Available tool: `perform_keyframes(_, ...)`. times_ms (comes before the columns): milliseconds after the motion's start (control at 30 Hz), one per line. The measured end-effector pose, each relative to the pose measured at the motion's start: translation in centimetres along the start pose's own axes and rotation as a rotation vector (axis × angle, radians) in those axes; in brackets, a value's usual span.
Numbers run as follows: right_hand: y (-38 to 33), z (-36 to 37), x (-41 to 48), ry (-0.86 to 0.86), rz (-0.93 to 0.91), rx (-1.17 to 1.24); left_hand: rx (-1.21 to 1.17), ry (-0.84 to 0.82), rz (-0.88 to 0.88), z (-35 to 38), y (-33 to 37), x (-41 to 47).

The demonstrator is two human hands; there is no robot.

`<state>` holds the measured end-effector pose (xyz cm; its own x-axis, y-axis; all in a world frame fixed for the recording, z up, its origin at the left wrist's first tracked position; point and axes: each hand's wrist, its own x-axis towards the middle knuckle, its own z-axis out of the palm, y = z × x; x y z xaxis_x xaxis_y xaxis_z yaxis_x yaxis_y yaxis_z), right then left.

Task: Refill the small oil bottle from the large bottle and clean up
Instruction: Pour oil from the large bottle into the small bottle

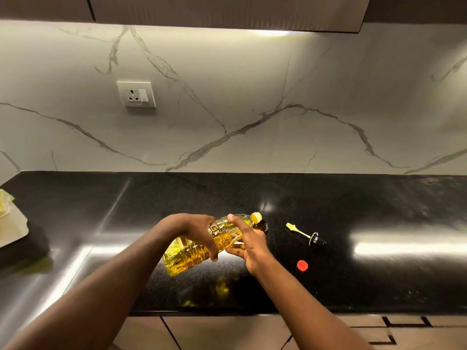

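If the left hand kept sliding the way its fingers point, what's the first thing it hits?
Probably the right hand. The left hand wraps the big bottle, its fingers pointing right and toward the person, and the right hand grips the same bottle just beyond them. Depth is unclear, so it may pass just short.

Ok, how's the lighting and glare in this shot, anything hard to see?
Head view: a strip light under the cabinet throws bright glare streaks across the black countertop; wide-angle distortion bows the counter edge; the small dark bottle almost vanishes against the counter behind the large bottle.
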<state>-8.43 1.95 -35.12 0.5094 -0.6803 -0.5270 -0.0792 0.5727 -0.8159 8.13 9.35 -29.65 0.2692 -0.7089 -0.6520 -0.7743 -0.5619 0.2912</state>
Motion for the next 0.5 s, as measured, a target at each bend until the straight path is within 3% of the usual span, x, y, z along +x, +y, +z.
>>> perform_keyframes(300,0.7,0.2,0.8,0.028,-0.035,-0.029,-0.084,0.089,0.088,1.7,-1.7,0.5)
perform_keyframes(500,0.1,1.4,0.7,0.047,-0.198,-0.087,-0.219,0.213,0.165,2.8,-3.2,0.9)
